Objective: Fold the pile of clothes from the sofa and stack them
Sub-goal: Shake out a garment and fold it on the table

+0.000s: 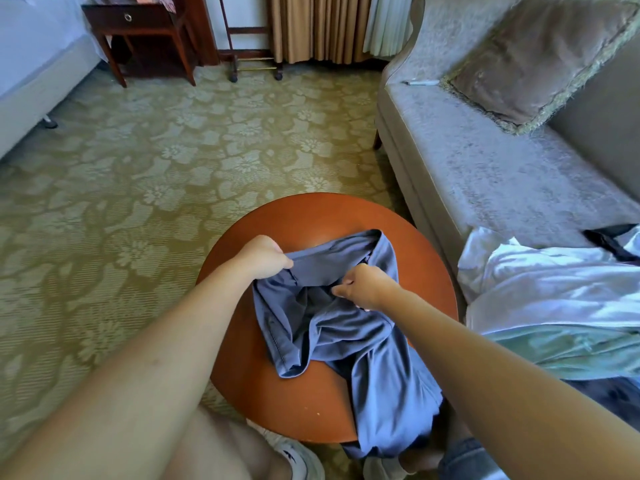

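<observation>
Holding now: your left hand [266,256] pinches the left end of the waistband of the slate-blue, smooth knit garment [363,341], thumb and curled fingers closed on the band.
Right hand: your right hand [363,285] is fisted on the near layer of the same waistband, fingers tightly curled. How much cloth it holds is hidden.
Garment's place: it lies crumpled on the round reddish-brown wooden table [304,216], its lower part hanging over the near right edge towards your legs.
Long axis: it runs from the waistband on the far side of the table back towards you and a little rightward. Both of your hands sit at the far end.
Nearer hand: neither is close to the hanging end. The right one is less far from it.
Step in hand: this looks like opening and squaring the waistband before the first fold.
Next move: it likely calls for drawing the band taut and away from you, so the hanging part comes up onto the table.
Pile left: a white crumpled garment [554,282] and a pale green one [571,351] wait on the grey velvet sofa [485,174], to your right.
Risk: the slippery cloth may slide off the near edge.
</observation>
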The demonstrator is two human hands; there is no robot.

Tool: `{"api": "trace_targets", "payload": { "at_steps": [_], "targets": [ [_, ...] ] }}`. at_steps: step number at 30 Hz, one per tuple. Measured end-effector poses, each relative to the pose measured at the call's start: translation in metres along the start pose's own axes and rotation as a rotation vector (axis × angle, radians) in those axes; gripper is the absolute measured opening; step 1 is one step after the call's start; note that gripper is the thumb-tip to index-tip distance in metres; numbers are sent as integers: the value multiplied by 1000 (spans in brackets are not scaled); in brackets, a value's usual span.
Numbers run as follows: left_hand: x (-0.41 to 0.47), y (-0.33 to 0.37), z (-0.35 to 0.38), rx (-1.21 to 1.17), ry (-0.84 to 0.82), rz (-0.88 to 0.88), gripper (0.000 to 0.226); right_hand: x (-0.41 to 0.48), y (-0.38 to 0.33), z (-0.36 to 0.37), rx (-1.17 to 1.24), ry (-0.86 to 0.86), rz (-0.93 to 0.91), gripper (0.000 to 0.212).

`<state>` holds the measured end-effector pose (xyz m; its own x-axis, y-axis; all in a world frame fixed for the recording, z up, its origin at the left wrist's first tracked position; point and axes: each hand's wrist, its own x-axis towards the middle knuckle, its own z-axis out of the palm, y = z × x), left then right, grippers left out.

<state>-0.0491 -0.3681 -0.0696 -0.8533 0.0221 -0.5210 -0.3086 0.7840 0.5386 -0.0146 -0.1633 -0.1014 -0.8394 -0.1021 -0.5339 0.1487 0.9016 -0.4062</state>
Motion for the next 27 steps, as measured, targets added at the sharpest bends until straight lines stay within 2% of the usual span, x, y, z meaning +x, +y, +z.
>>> {"api": "trace_targets", "payload": {
  "at_steps": [3, 4, 6, 8, 9, 11, 12, 15, 18, 19, 22, 25, 27],
  "targets": [
    [0, 0, 2, 109, -28, -78, 19, -2, 3, 8, -36, 77, 58, 37],
    [0, 0, 4, 118, -48, -89, 24, -5, 4, 7, -49, 91, 86, 34],
    [-3, 0, 5, 79, -21, -69, 18, -14, 4, 5, -24, 128, 129, 30],
    [-5, 1, 2, -95, 51, -55, 8, -20, 7, 1, 60, 172, 159, 29],
    [-7, 2, -3, -237, 84, -46, 12, -24, 9, -3, 114, 210, 164, 31],
    [-14, 8, -13, -523, 126, -56, 43, -32, 10, -13, 187, 292, 157, 34],
    [-18, 11, -18, -624, 149, -45, 47, -38, 10, -19, 212, 336, 154, 35],
    [-42, 32, -35, -856, 243, 10, 29, -65, 5, -46, 233, 473, 146, 38],
    [-77, 55, -56, -1032, 314, 90, 15, -97, 0, -78, 229, 564, 160, 19],
    [-92, 62, -63, -1066, 331, 118, 11, -106, 1, -86, 244, 565, 146, 19],
    [-138, 76, -73, -1057, 345, 221, 16, -128, 6, -93, 265, 467, 130, 25],
    [-169, 76, -70, -888, 314, 264, 32, -135, 11, -78, 349, 462, 124, 22],
    [-178, 68, -61, -770, 300, 253, 34, -138, 14, -61, 352, 426, 122, 25]
  ]
}}
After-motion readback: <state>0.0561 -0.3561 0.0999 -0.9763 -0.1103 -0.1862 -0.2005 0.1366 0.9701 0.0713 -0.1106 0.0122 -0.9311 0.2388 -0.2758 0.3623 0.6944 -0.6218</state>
